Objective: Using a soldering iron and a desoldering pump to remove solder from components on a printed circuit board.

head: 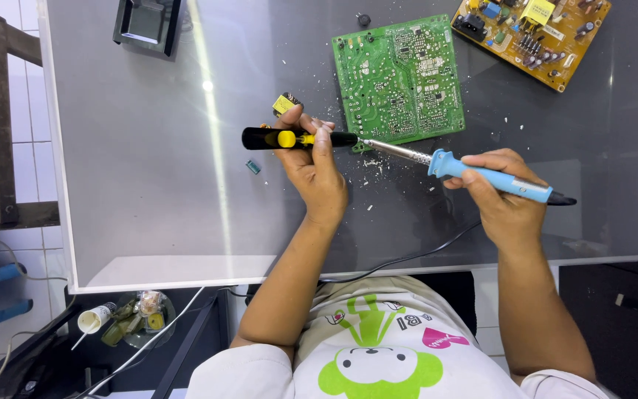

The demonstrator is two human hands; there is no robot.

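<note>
So the left hand (317, 166) is wrapped around a desoldering pump (298, 138), a slim black tube with a round yellow button on its side, held level with its tapered nozzle pointing right at the bottom edge of the green circuit board (400, 80). Same hand also has a little yellow blocky component (284, 103) pinched up at the fingertips (looks like a small transformer or coil, hard to tell for sure).

The right hand (502, 193) grips a soldering iron (481, 174) like a fat pen: smooth light-blue plastic handle, black end cap, thin shiny metal shaft. The iron's tip meets the pump's nozzle right at the lower left corner of the board. A black cord (400, 258) trails off toward the body.

The green board lies solder-side up, slightly tilted, all fine silvery dots and traces. Up at the top right corner there's a second board (533, 37), orange-tan, component side up with a yellow transformer, blue bits and dark parts.

Everything sits on a glossy grey glass tabletop (149, 185) with light streaks reflecting off it. White crumbs and flecks (371, 166) are scattered around the work spot, and a tiny teal cylinder capacitor (253, 167) lies just left of the left hand. A dark square stand (147, 24) sits at the top edge.
</note>
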